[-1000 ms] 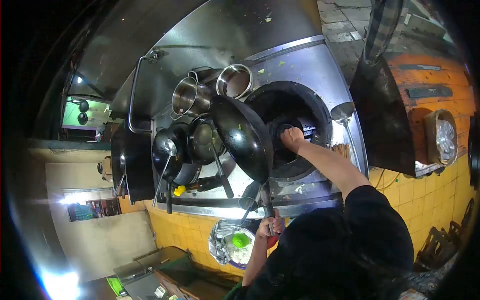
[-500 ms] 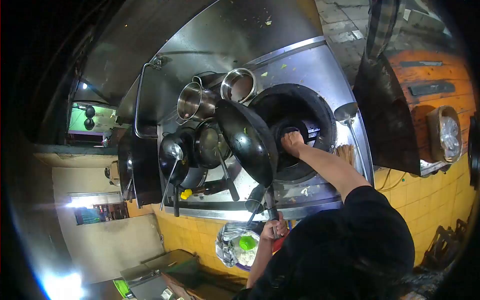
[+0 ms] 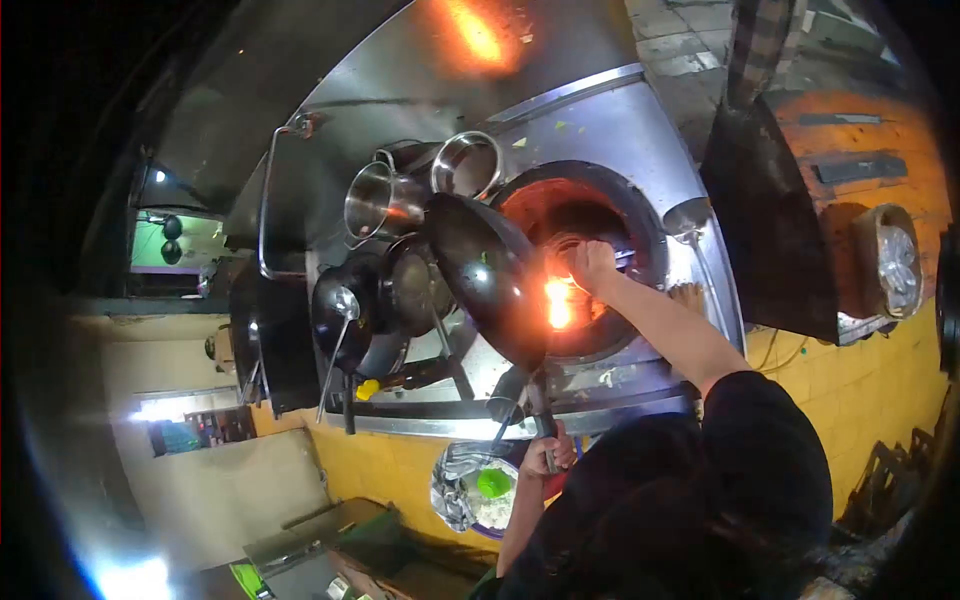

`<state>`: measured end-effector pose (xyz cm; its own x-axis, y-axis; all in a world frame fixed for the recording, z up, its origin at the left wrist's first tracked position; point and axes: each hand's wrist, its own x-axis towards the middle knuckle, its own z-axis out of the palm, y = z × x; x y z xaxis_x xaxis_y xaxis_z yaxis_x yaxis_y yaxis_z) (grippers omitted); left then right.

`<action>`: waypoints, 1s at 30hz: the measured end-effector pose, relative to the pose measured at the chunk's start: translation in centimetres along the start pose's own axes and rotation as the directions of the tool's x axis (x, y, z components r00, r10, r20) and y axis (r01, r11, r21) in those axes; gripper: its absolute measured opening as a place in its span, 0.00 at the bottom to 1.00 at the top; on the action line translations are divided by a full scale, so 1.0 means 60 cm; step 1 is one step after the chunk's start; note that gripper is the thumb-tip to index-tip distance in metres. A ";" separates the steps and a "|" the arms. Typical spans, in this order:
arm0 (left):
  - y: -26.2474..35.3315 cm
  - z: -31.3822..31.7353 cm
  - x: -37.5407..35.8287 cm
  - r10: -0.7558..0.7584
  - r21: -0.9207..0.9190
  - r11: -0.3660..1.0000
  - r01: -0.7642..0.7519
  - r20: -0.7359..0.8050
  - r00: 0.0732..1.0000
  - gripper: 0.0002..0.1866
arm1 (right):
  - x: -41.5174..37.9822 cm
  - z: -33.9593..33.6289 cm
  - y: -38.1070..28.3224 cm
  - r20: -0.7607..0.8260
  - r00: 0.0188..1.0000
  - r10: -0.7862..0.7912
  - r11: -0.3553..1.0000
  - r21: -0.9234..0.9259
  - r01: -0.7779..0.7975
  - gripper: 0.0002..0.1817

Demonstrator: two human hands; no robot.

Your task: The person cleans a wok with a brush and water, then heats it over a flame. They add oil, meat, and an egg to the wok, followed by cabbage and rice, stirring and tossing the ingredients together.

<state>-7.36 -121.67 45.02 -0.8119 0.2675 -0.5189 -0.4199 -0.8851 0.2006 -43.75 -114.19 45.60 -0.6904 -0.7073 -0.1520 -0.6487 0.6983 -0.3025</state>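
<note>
My left hand (image 3: pixel 548 453) is wrapped round the handle of a black wok (image 3: pixel 478 280), which is tilted up on its side at the left of the burner (image 3: pixel 651 222). Inside the burner ring, my right hand (image 3: pixel 594 264) is closed, and whatever its fingers hold is hidden. A bright orange flame (image 3: pixel 561 303) burns just beside and below that hand, between it and the wok. The ring's inner wall glows red.
Steel pots (image 3: pixel 383 200), smaller black pans (image 3: pixel 345 315) and a ladle (image 3: pixel 347 303) crowd the left of the stove. Right of the burner lie a long-handled wok spatula (image 3: pixel 688 218) and a bamboo brush (image 3: pixel 687 295). A foil-lined bowl with a green cup (image 3: pixel 493 483) stands below the front edge.
A flame has flared up in the burner. My right hand has lifted slightly up and to the right of the burner's centre. The left hand keeps its grip on the wok handle.
</note>
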 end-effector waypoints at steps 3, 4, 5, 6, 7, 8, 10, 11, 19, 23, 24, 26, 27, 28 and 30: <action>-0.016 -0.002 -0.008 0.006 0.018 1.000 0.000 -0.302 0.953 0.10 | -0.073 -0.051 0.106 -0.209 0.903 0.375 0.912 0.261 -0.318 0.10; -0.023 0.001 -0.007 0.068 0.039 0.998 -0.057 -0.388 0.919 0.08 | -0.111 -0.085 0.132 -0.208 0.875 0.438 0.886 0.263 -0.381 0.10; -0.020 -0.003 -0.004 0.075 0.141 0.990 -0.027 -0.351 0.933 0.08 | -0.154 -0.102 0.168 -0.228 0.822 0.522 0.839 0.310 -0.446 0.09; -0.017 -0.007 0.000 0.090 0.246 0.969 -0.011 -0.313 0.945 0.09 | -0.197 -0.090 0.217 -0.388 0.690 0.610 0.784 0.423 -0.455 0.08; -0.016 0.003 0.003 0.121 0.326 0.945 -0.014 -0.308 0.944 0.09 | -0.243 -0.095 0.263 -0.352 0.649 0.675 0.738 0.315 -0.596 0.09; -0.014 0.003 0.005 0.111 0.327 0.945 -0.008 -0.298 0.948 0.09 | -0.294 -0.126 0.280 -0.372 0.522 0.768 0.639 0.387 -0.664 0.08; -0.016 0.005 0.005 0.123 0.384 0.923 0.023 -0.352 0.928 0.06 | -0.388 -0.144 0.329 -0.385 0.316 0.867 0.461 0.383 -0.800 0.07; -0.016 0.012 0.006 0.115 0.414 0.909 0.046 -0.356 0.927 0.06 | -0.437 -0.115 0.378 -0.483 0.325 0.813 0.509 0.318 -0.800 0.08; -0.023 0.042 0.041 0.196 0.578 0.811 0.090 -0.414 0.889 0.07 | -0.597 -0.020 0.509 -0.663 0.362 0.655 0.484 0.000 -0.875 0.13; -0.017 0.053 0.063 0.268 0.646 0.761 0.056 -0.392 0.880 0.06 | -0.577 -0.054 0.455 -0.699 0.282 0.657 0.454 0.070 -0.888 0.15; -0.019 0.060 0.070 0.280 0.597 0.800 0.048 -0.443 0.852 0.07 | -0.563 -0.074 0.426 -0.742 0.259 0.618 0.497 0.112 -0.861 0.14; -0.020 0.054 0.090 0.321 0.605 0.796 -0.020 -0.394 0.861 0.07 | -0.526 -0.089 0.380 -0.744 0.375 0.553 0.682 0.146 -0.717 0.16; -0.019 0.042 0.102 0.354 0.639 0.768 -0.037 -0.375 0.857 0.07 | -0.503 -0.093 0.360 -0.725 0.452 0.519 0.766 0.159 -0.623 0.14; -0.016 0.040 0.115 0.385 0.670 0.740 -0.054 -0.357 0.851 0.07 | -0.474 -0.104 0.322 -0.725 0.498 0.476 0.841 0.209 -0.499 0.12; -0.009 0.058 0.127 0.374 0.680 0.732 -0.027 -0.369 0.851 0.07 | -0.416 -0.110 0.256 -0.735 0.604 0.308 0.951 0.234 -0.201 0.14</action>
<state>-14.74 -117.82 43.86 -0.6985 -0.2441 -0.6727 -0.5612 -0.3966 0.7265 -38.60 -85.12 50.96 -0.8524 -0.1314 0.5061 -0.4036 0.7807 -0.4771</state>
